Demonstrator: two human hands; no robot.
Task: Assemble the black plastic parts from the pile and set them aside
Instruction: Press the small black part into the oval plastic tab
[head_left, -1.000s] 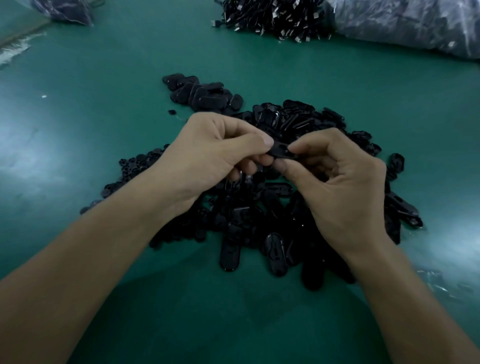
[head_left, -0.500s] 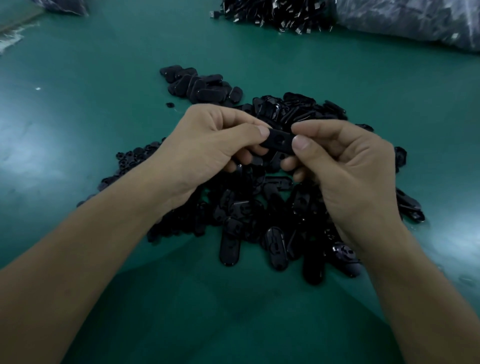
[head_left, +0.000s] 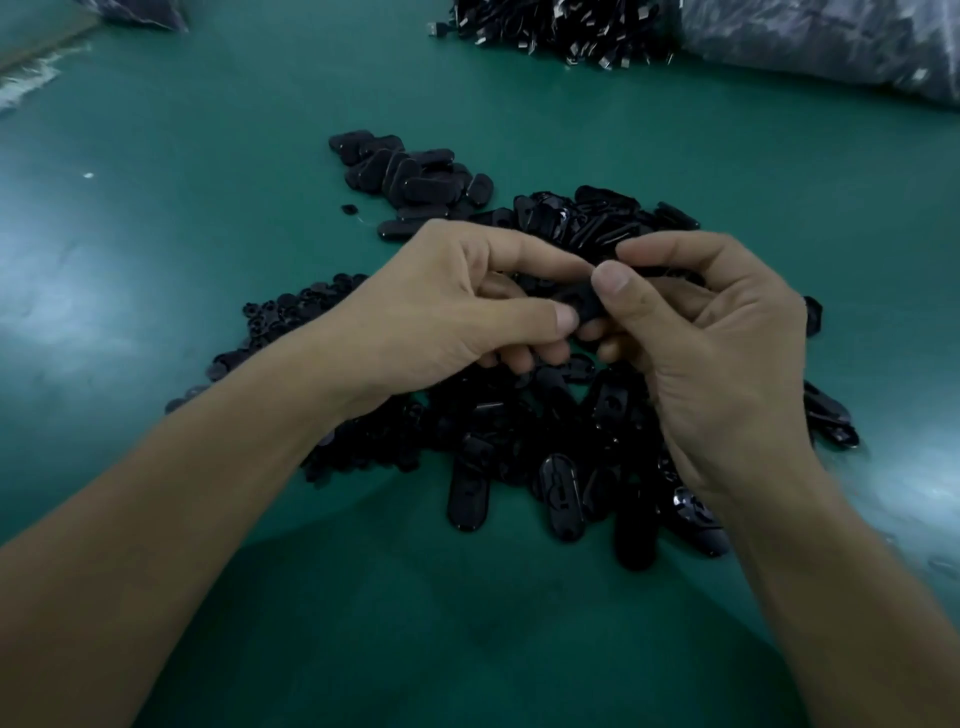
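A small black oval plastic part (head_left: 581, 304) is held between both hands above the pile. My left hand (head_left: 457, 306) pinches its left end with thumb and curled fingers. My right hand (head_left: 701, 332) pinches its right end, thumb on top. Under the hands lies a wide pile of loose black plastic parts (head_left: 519, 441) on the green table (head_left: 208, 208). A smaller heap of black oval parts (head_left: 410, 174) sits behind and left of the hands. Much of the held part is hidden by my fingers.
A heap of black cables with metal plugs (head_left: 561, 26) lies at the far edge. A grey plastic bag (head_left: 831, 41) fills the far right corner. Another bag corner (head_left: 140, 10) shows at the far left. Small round black parts (head_left: 291, 312) spread left of the pile.
Both hands have drawn closer together over the part; my right thumb now presses on its top and my left thumb sits lower at its left end.
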